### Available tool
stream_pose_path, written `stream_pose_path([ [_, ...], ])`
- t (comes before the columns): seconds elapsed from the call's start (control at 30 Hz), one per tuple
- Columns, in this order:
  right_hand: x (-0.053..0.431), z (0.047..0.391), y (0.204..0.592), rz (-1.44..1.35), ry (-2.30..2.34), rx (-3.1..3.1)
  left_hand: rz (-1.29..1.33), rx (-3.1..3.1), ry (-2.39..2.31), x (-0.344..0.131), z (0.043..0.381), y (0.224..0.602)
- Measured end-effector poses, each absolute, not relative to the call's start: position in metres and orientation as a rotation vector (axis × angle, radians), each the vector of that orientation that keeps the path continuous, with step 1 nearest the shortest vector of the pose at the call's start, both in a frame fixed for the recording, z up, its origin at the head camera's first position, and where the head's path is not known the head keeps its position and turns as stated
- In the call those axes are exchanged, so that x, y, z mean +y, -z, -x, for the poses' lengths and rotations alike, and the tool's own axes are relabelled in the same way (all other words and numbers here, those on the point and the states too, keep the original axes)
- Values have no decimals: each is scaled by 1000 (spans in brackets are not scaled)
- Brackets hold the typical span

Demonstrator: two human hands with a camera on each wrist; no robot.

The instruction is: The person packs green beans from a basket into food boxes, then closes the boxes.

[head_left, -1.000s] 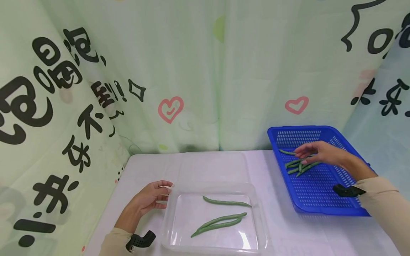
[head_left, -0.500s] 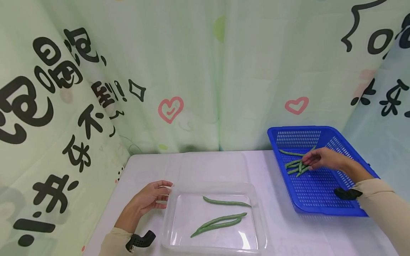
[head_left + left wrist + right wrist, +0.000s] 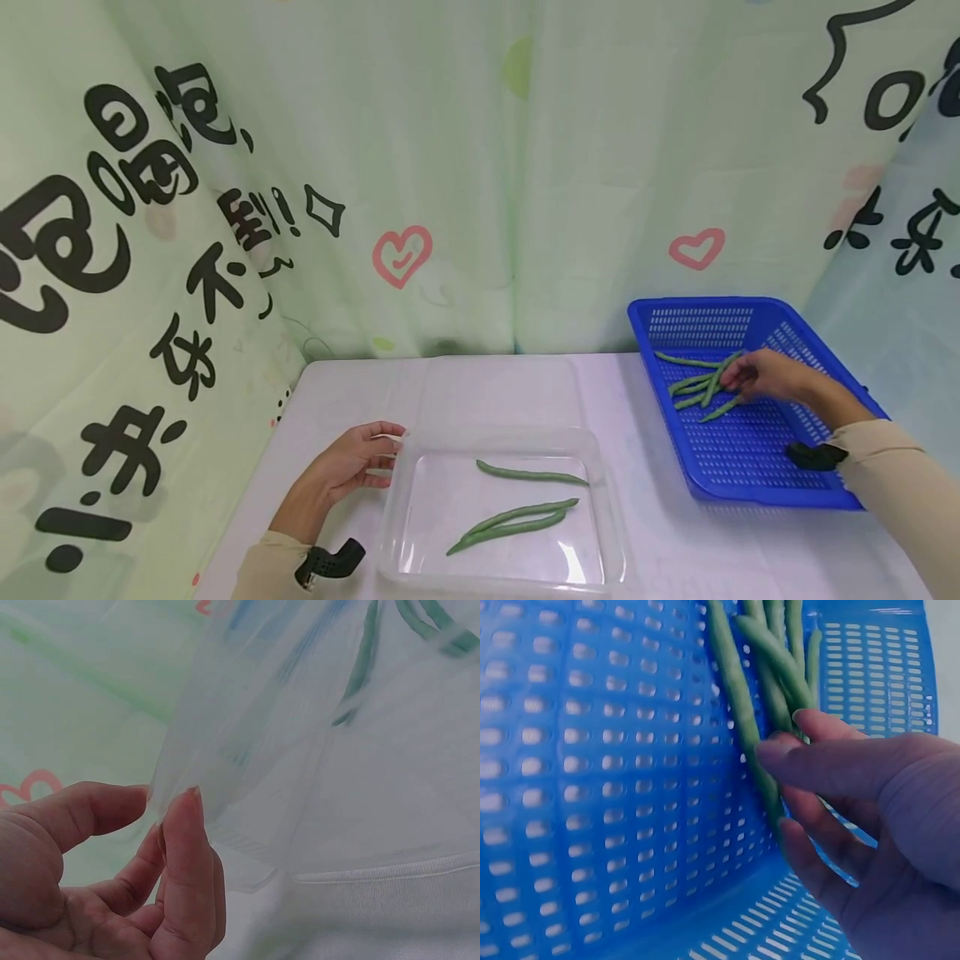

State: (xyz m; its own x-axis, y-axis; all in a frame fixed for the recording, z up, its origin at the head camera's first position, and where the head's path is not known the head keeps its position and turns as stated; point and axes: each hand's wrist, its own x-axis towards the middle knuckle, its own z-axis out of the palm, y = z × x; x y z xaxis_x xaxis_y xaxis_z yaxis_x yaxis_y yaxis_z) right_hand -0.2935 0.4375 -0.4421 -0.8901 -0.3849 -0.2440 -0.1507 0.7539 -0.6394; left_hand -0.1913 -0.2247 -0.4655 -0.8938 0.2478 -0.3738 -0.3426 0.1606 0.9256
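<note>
My left hand [image 3: 352, 467] is at the left rim of a clear plastic container [image 3: 393, 517], fingers relaxed and fingertips touching or very near the rim. In the left wrist view, the thumb and index finger stand apart by the container's edge [image 3: 225, 765]. Inside the container lie a single green bean [image 3: 532, 476] and a pair of beans [image 3: 510, 527] side by side. My right hand [image 3: 772, 375] reaches into the blue basket [image 3: 675, 458]. Its thumb and index finger pinch a green bean [image 3: 776, 656] among several others [image 3: 735, 682]; the fingers hide part of it.
A white cloth covers the table [image 3: 495, 392]. Printed green curtains [image 3: 585, 183] hang behind it and on the left. The basket's raised walls surround the right hand, and the beans lie toward its left side.
My right hand has lowered into the beans and shifted slightly right. Some beans under its fingers now lie at a different angle. My left hand and the container have stayed in place.
</note>
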Motion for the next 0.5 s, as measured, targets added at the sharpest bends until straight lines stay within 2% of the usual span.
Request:
stream_pose_path([
  [0.5, 440, 292, 442, 514, 578, 2765, 93, 1990, -1773, -225, 193, 466],
])
